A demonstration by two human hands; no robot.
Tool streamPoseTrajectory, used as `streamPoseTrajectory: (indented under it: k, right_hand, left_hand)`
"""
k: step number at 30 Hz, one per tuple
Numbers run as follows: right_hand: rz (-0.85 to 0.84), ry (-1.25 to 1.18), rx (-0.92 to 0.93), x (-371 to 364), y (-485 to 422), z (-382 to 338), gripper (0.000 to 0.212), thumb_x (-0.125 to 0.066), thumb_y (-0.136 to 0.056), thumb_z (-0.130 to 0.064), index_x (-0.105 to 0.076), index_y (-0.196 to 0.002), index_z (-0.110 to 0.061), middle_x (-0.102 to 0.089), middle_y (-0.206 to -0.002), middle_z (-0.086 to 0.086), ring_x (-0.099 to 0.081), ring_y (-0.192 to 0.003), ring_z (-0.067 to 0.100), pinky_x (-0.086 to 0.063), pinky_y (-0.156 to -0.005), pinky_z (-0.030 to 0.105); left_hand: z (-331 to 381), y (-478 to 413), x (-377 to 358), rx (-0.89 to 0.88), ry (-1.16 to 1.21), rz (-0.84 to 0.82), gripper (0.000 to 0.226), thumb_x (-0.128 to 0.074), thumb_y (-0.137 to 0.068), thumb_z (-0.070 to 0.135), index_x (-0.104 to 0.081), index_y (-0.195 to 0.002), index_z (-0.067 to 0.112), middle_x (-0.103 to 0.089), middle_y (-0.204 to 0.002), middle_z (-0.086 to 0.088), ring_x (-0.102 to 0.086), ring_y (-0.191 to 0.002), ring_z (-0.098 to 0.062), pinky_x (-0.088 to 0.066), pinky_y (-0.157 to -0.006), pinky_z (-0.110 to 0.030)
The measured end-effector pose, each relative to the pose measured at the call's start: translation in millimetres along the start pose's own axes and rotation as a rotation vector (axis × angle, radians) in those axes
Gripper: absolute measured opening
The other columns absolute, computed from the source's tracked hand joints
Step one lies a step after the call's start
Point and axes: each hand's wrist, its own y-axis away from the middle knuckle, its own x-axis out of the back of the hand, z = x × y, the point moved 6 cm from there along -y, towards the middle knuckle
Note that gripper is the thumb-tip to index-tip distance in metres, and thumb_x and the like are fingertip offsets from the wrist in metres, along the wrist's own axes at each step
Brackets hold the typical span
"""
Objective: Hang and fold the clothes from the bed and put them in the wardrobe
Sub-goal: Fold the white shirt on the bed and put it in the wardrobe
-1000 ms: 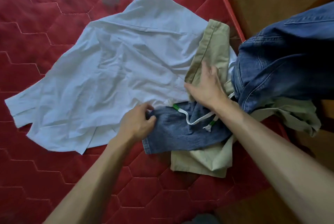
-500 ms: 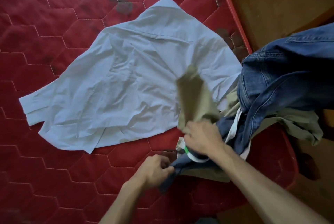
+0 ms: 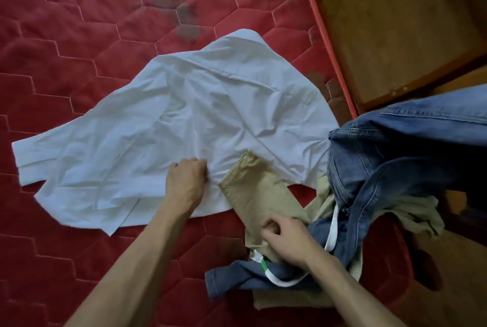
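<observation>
A crumpled white shirt [image 3: 184,128] lies spread over the red quilted mattress [image 3: 79,23]. My left hand [image 3: 185,184] sits on its lower hem with the fingers curled into the cloth. Khaki trousers [image 3: 253,192] lie across the shirt's lower right corner. My right hand [image 3: 287,239] pinches the khaki cloth near its lower end. Under that hand lie denim shorts [image 3: 237,276] with a white drawstring [image 3: 279,278] tipped green. Blue jeans [image 3: 395,158] are heaped at the bed's right edge.
The mattress ends at a red piped edge [image 3: 326,36] on the right. Beyond it is a brown wooden floor [image 3: 395,10]. Dark stains [image 3: 184,18] mark the quilt above the shirt.
The khaki and denim pile was dragged toward me off the shirt. My left hand let go of the denim shorts and moved up onto the shirt's hem. My right hand stayed with the khaki cloth.
</observation>
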Motion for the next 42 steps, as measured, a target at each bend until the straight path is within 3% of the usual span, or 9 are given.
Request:
streamPoseTrajectory:
  k: [10,15,21,25,28,33,36,38,42]
  right_hand:
    - [-0.265,-0.802,-0.150,0.8,86.7,-99.4,0.039,-0.048,-0.088,-0.071,-0.063,-0.104,-0.038,-0.068,-0.105,-0.013,-0.064,-0.096,0.012,-0.051,-0.087,0.033]
    - [-0.068,-0.891,-0.068,-21.6,158.6,-167.3,0.015,-0.060,-0.087,0.002,-0.066,-0.100,0.000,-0.073,-0.080,0.005,-0.069,-0.070,0.016,-0.053,-0.059,0.024]
    - [0.211,-0.599,0.221,9.0,264.0,-247.8,0.021,-0.053,-0.077,0.008,-0.059,-0.068,-0.011,-0.055,-0.054,-0.005,-0.051,-0.058,0.014,-0.044,-0.053,0.019]
    - [0.174,-0.495,0.401,29.1,337.0,-279.2,0.031,-0.060,-0.051,-0.018,-0.072,-0.079,-0.011,-0.069,-0.073,0.007,-0.063,-0.070,0.018,-0.056,-0.064,0.042]
    - [0.071,-0.630,0.521,40.9,395.5,-308.2,0.017,-0.057,-0.074,0.005,-0.068,-0.080,-0.007,-0.066,-0.068,0.003,-0.063,-0.062,0.011,-0.051,-0.053,0.027]
    - [-0.045,-0.477,0.616,40.6,462.2,-341.7,0.033,-0.048,-0.092,0.012,-0.067,-0.078,-0.012,-0.067,-0.066,-0.005,-0.063,-0.063,0.006,-0.049,-0.055,0.019]
    - [0.054,-0.320,0.531,38.7,478.4,-337.7,0.025,-0.059,-0.086,0.002,-0.074,-0.077,-0.016,-0.071,-0.075,-0.002,-0.066,-0.072,0.014,-0.050,-0.062,0.024]
    - [0.248,-0.172,0.432,50.1,475.4,-329.9,0.009,-0.069,-0.082,-0.011,-0.071,-0.090,-0.014,-0.071,-0.088,-0.001,-0.064,-0.079,0.014,-0.048,-0.068,0.025]
    - [0.529,-0.607,0.480,73.4,494.0,-357.5,0.067,-0.078,-0.075,-0.052,-0.061,-0.122,-0.008,-0.066,-0.116,0.009,-0.064,-0.104,0.021,-0.049,-0.084,0.028]
  left_hand:
    - [-1.9,169.4,90.5,-0.193,0.841,-0.757,0.021,-0.075,-0.083,0.009,-0.062,-0.069,0.018,-0.057,-0.061,0.006,-0.050,-0.060,-0.006,-0.040,-0.063,-0.021]
    - [7.2,241.3,165.1,-0.295,0.941,-0.809,0.009,-0.074,-0.085,0.011,-0.069,-0.079,0.015,-0.064,-0.073,0.003,-0.058,-0.074,-0.010,-0.047,-0.075,-0.023]
    - [-37.6,290.6,250.2,-0.190,1.012,-0.529,0.038,-0.056,-0.099,0.040,-0.072,-0.080,0.011,-0.072,-0.077,-0.004,-0.067,-0.072,-0.013,-0.052,-0.073,-0.029]
    - [-102.1,298.9,288.1,0.341,1.279,-0.287,0.062,-0.055,-0.080,0.074,-0.060,-0.065,0.014,-0.061,-0.060,-0.006,-0.057,-0.052,-0.017,-0.042,-0.060,-0.027]
    - [-114.0,328.0,298.5,0.546,1.478,-0.406,0.081,-0.049,-0.078,0.082,-0.065,-0.103,0.006,-0.070,-0.093,-0.013,-0.067,-0.082,-0.025,-0.049,-0.080,-0.035]
    - [-97.0,362.4,358.3,0.280,1.773,-0.184,0.043,-0.048,-0.097,0.001,-0.053,-0.055,0.010,-0.050,-0.044,-0.001,-0.049,-0.038,-0.010,-0.041,-0.045,-0.019]
    - [-96.0,374.0,400.9,0.160,1.807,-0.042,0.009,-0.068,-0.077,0.008,-0.063,-0.083,0.003,-0.063,-0.069,-0.012,-0.063,-0.060,-0.023,-0.054,-0.059,-0.030]
    - [-96.5,383.3,436.5,-0.002,1.948,0.086,0.034,-0.069,-0.077,0.003,-0.061,-0.109,-0.002,-0.066,-0.094,-0.022,-0.065,-0.085,-0.035,-0.054,-0.084,-0.051]
    - [-86.5,420.2,478.7,-0.294,1.771,0.305,0.045,-0.080,-0.080,0.017,-0.062,-0.121,0.009,-0.072,-0.112,-0.016,-0.070,-0.103,-0.032,-0.056,-0.089,-0.050]
